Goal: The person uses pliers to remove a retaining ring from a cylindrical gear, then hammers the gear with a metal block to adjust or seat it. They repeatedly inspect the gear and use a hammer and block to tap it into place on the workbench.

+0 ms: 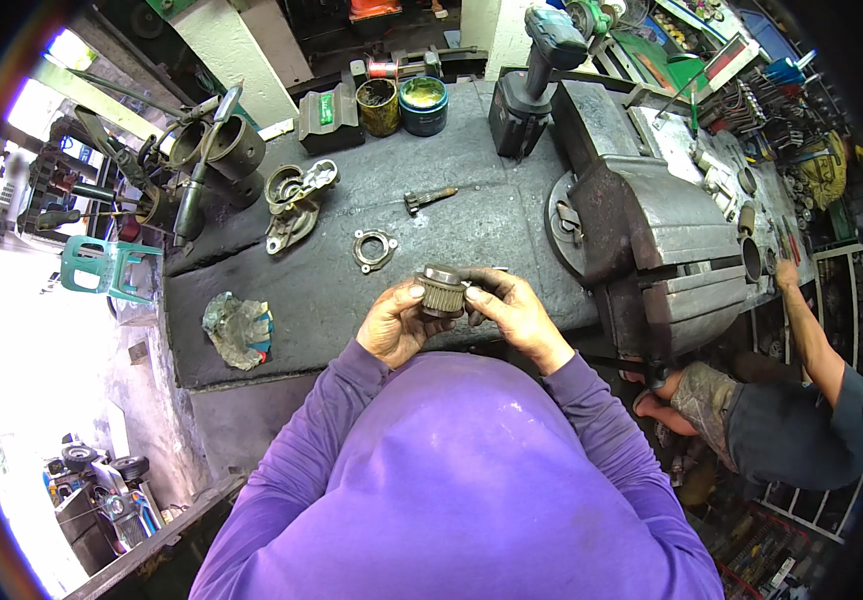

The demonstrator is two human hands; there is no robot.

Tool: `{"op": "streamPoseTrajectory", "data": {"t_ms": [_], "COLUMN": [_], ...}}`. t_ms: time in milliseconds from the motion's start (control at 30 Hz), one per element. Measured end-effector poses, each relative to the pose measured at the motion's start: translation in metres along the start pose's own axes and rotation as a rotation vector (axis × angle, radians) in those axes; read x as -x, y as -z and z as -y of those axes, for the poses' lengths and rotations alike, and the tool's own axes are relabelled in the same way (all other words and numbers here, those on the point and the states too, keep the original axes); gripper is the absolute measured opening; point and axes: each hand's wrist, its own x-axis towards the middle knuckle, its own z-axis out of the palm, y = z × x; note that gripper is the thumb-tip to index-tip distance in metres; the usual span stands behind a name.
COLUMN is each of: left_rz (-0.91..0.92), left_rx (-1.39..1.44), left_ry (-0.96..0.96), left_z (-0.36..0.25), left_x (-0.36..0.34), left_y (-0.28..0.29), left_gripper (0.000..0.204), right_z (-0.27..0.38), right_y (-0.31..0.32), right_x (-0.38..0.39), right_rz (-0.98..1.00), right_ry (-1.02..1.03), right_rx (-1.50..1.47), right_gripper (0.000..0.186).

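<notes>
Between both hands, just over the bench's front part, is a metal gear [443, 297] with fine teeth and a smooth ring on top. My left hand [391, 322] is closed on its left side, thumb against the teeth. From the right, my right hand [517, 318] grips it too, with the thumb at its edge. Those fingers are dark with grease, and what lies beneath them is partly hidden. Beyond the gear lies a flat metal flange ring [374, 250]. A small shaft-like metal part [430, 199] rests farther back.
A big bench vise [651, 240] fills the right side. Left stand a metal housing [298, 205] and a crumpled plastic bag [237, 330]. Behind are two grease tins [422, 105] and a cordless power tool [536, 85]. Another person [781, 410] reaches toward parts at the far right.
</notes>
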Motion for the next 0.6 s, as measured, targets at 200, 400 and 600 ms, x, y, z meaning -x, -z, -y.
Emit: {"op": "streamPoseTrajectory", "data": {"t_ms": [200,400,600], "left_rz": [0.123,0.170,0.171], "left_rx": [-0.137,-0.194,-0.543], "left_ry": [-0.031,-0.012,-0.053], "left_z": [-0.008,-0.017,-0.027], "left_x": [0.004,0.003,0.007], "left_y": [-0.003,-0.004,-0.007], "left_gripper": [0.053,0.057,0.075], "right_z": [0.030,0.048,0.037], "right_y": [-0.001,-0.014,-0.029], "right_x": [0.001,0.005,0.012], "right_rz": [0.061,0.048,-0.080], "right_ry": [0.204,0.326,0.367], "right_rx": [0.276,0.584,0.668], "right_gripper": [0.060,0.055,0.055]}}
